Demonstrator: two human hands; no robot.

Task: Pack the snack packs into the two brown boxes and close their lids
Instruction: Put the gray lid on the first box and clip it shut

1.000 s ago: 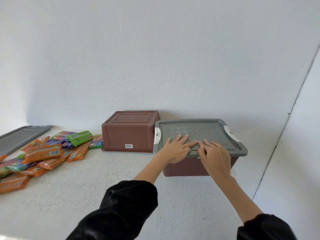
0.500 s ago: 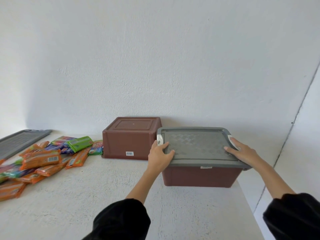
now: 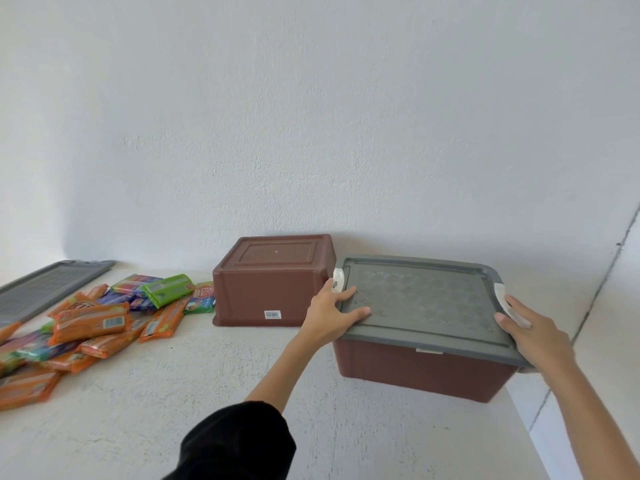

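Note:
A brown box (image 3: 415, 370) with a grey lid (image 3: 426, 299) on it sits at the right of the white ledge. My left hand (image 3: 332, 315) grips the lid's left edge beside a white latch (image 3: 338, 279). My right hand (image 3: 533, 336) grips the lid's right edge, fingers over the other white latch (image 3: 502, 299). A second brown box (image 3: 273, 282) stands upside down against the wall, without a lid. Several snack packs (image 3: 90, 322), orange, green and purple, lie in a heap at the left.
A second grey lid (image 3: 48, 289) lies flat at the far left by the wall. The ledge (image 3: 173, 410) ends just right of the lidded box, with a drop beside it. The white wall stands close behind both boxes.
Both hands moved from the lid's middle out to its left and right edges by the latches. The view has come closer to the lidded box.

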